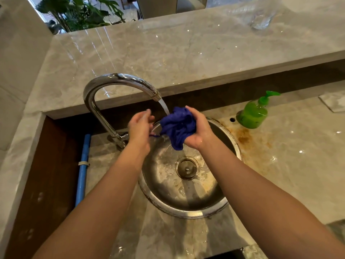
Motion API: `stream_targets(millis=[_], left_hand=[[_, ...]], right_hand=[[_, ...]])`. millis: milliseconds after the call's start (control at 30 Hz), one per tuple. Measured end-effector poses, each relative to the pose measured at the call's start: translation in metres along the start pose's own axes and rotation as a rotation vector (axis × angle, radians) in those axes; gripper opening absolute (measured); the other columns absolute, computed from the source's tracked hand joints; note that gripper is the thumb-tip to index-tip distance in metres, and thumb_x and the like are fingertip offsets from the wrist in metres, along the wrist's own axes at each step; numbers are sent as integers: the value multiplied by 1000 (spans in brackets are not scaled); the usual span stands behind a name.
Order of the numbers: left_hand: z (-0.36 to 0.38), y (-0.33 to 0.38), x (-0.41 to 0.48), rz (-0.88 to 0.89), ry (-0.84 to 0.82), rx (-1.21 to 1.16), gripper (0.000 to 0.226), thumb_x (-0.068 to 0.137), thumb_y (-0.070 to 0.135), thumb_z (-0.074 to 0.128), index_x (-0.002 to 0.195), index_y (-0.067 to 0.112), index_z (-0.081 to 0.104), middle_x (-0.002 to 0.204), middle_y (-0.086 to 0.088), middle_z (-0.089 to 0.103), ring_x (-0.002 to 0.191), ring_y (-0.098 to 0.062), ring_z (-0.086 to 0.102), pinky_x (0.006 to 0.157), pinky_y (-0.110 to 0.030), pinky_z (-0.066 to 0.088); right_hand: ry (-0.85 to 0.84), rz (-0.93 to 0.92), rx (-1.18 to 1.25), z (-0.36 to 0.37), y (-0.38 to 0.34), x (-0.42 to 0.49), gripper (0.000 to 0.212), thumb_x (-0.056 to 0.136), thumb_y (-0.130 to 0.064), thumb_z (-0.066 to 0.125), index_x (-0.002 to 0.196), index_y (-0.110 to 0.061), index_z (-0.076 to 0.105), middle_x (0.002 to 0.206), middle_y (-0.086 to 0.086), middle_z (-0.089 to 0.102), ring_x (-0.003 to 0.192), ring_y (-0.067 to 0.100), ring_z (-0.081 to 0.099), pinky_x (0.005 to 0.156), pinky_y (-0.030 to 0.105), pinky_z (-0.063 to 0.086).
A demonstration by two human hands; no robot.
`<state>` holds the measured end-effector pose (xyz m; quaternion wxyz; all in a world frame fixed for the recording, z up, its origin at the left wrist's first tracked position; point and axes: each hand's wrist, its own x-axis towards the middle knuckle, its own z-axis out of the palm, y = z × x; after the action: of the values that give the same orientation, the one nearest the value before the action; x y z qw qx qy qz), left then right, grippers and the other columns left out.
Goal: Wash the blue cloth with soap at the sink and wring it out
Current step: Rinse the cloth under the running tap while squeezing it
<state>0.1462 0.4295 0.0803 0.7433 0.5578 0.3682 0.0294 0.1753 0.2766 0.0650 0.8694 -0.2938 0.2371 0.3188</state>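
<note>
The blue cloth (177,126) is bunched into a wet ball over the round steel sink (222,202). My right hand (198,130) grips it from the right side. Water runs from the curved chrome faucet (104,86) onto the top of the cloth. My left hand (140,126) hovers just left of the cloth with fingers loosely apart; a thin blue thread of the cloth reaches toward it. The green soap pump bottle (254,112) stands on the counter right of the sink.
A raised marble ledge (168,49) runs behind the sink, with a clear glass (261,17) at its far right. A blue pipe (83,165) runs down the left. Rust stains mark the counter beside the sink. The drain (187,167) sits mid-basin.
</note>
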Motion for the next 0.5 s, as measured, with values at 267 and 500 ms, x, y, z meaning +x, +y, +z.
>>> stream_targets(millis=[267,500], left_hand=[[25,-11,-18,-478,-347,8,47,97,51,42,120,13,59,108,-15,66,74,-23,62,56,-26,52],[44,4,-17,-433,-213,139,69,80,77,44,102,15,63,74,-8,63,48,-13,43,44,-19,25]], right_hand=[[202,-486,-789,18,4,17,28,91,-38,67,105,-14,68,102,10,72,97,24,69,89,39,55],[72,-619,-1037,19,10,15,17,97,-32,58,110,-21,64,103,-3,63,94,16,62,82,34,51]])
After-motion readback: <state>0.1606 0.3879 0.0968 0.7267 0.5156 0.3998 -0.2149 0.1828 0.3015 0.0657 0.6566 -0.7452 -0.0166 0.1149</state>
